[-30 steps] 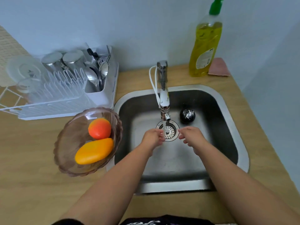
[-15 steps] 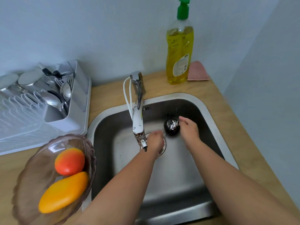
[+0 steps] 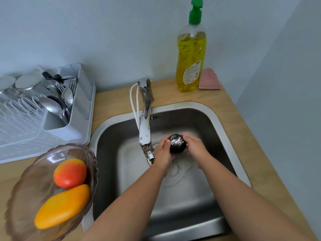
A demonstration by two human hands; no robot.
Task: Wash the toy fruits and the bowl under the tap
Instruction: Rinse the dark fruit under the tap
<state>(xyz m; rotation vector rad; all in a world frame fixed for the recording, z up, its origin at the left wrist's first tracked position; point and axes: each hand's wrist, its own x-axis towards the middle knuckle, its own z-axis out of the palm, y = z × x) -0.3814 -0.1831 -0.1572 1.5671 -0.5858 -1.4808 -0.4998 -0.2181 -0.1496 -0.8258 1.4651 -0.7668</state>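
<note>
A dark round toy fruit [image 3: 177,143] with white foam on top sits between both my hands inside the steel sink [image 3: 215,119], just right of the tap spout [image 3: 145,134]. My left hand [image 3: 162,153] cups its left side and my right hand [image 3: 194,146] cups its right side. Left of the sink, a tinted glass bowl [image 3: 26,192] on the wooden counter holds a red-orange toy fruit [image 3: 70,173] and a yellow-orange toy mango [image 3: 62,206].
A white dish rack [image 3: 81,122] with spoons, forks and metal cups stands at the back left. A yellow dish soap bottle [image 3: 191,54] and a pink sponge cloth [image 3: 209,79] are behind the sink. A wall runs along the right.
Both hands moved from under the spout toward the back right of the sink and closed around the dark toy fruit, lifting it slightly. The camera view shifted closer and to the right.
</note>
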